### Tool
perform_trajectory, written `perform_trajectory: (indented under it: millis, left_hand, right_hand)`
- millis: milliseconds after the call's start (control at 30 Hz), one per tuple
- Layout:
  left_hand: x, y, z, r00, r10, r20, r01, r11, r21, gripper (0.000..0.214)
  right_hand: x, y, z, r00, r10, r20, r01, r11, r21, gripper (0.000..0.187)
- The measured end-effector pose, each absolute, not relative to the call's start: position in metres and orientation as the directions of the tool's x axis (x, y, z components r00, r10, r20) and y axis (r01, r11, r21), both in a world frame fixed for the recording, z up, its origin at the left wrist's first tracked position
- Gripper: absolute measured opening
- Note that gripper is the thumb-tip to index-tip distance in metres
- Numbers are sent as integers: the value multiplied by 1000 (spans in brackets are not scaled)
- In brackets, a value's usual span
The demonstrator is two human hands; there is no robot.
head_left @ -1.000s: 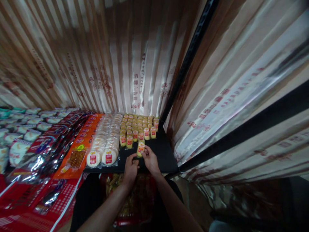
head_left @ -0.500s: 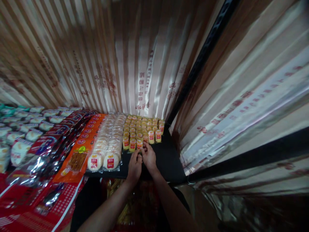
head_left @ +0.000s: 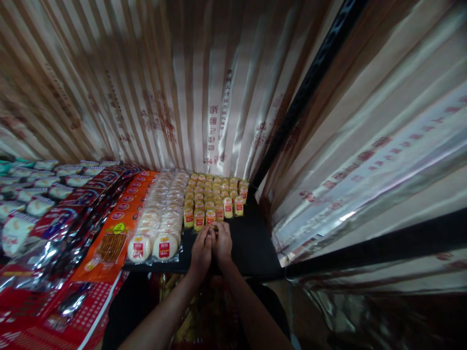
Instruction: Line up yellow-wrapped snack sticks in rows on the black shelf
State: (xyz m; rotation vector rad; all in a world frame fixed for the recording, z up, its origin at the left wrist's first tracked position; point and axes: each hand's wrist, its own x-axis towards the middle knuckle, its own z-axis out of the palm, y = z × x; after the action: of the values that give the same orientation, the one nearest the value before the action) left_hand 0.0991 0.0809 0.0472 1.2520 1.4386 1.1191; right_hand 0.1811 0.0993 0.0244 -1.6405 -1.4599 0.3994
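Small yellow packets [head_left: 213, 192] with red labels stand in rows on a black shelf [head_left: 251, 243]. My left hand [head_left: 201, 250] and my right hand [head_left: 223, 244] are side by side at the front of these rows. Their fingertips are bunched together and meet at the lower edge of one small yellow packet [head_left: 210, 217] in the front row. That packet stands upright in line with its neighbours. Both forearms reach up from the bottom of the view.
Left of the yellow packets lie round white cakes in clear wrap [head_left: 160, 228], then orange snack packs [head_left: 116, 233] and dark red foil bags [head_left: 69, 218]. Striped shiny sheeting [head_left: 204, 97] hangs behind and to the right. A black post [head_left: 299, 92] marks the corner.
The packet I held above the shelf's front edge has moved forward into the front row. Both hands followed it and drew closer together.
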Motion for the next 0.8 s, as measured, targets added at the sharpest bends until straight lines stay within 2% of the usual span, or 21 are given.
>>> perform_trajectory:
  millis: [133,300,467,667,800]
  left_hand:
    - [100,78,49,-92,995,-30,207,49,977,38]
    - [92,55,50,-139,990,36,285,5,959,29]
    - [78,13,49,-93,991,91,341,-54,938,25]
    - [66,-29,32,35,998,-53,464,30,885,25]
    - [63,-38,9,91,973,-212,562,126,818,31]
  right_hand:
    - [181,98,25,222,928,300,672,77,-737,22]
    - [180,82,34,268,903,337,637,97,-765,26]
    - [181,41,42,316,880,354,563,126,-817,28]
    - [176,-27,17,257,953,159,475,19,-880,28]
    - [175,-47,-21,320,947,-19,464,-174,-868,28]
